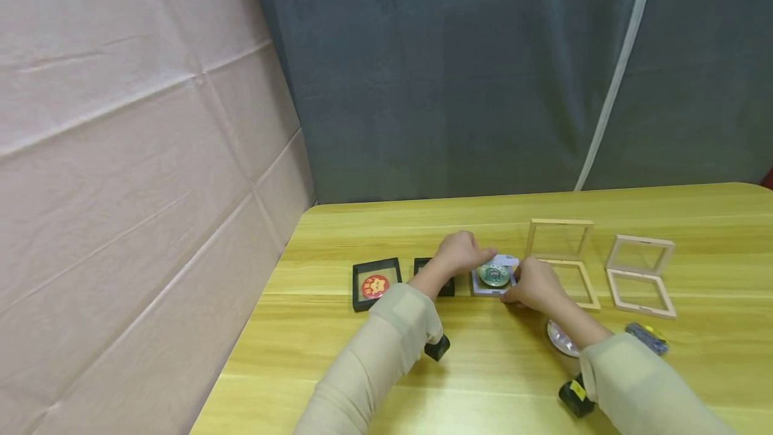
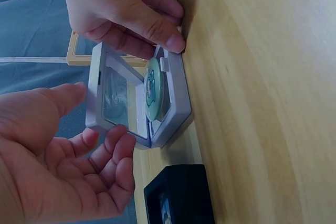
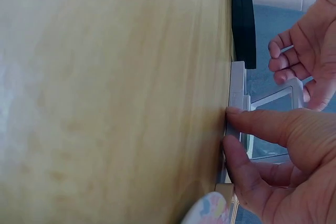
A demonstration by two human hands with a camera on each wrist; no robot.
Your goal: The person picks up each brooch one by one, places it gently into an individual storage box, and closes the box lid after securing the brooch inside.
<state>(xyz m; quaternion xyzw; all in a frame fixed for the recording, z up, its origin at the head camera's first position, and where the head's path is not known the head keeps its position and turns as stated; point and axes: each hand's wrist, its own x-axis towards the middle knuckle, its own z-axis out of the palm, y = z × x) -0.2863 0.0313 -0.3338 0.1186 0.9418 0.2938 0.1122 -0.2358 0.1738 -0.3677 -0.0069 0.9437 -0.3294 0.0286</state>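
A small lavender-white display case stands on the table with its hinged lid raised partway. Inside its base lies a round green pin badge with a cartoon print. My left hand pinches the lid's outer edge between thumb and fingers. On the other side, my right hand holds the base, thumb and forefinger at its front edge in the right wrist view. Close to my right wrist lies a round badge, partly hidden by the forearm.
To the left are a black display case with a red star badge and another black case, partly behind my left hand. Two cases, yellowish and pale pink, stand open at right. A small blue-grey item lies nearer.
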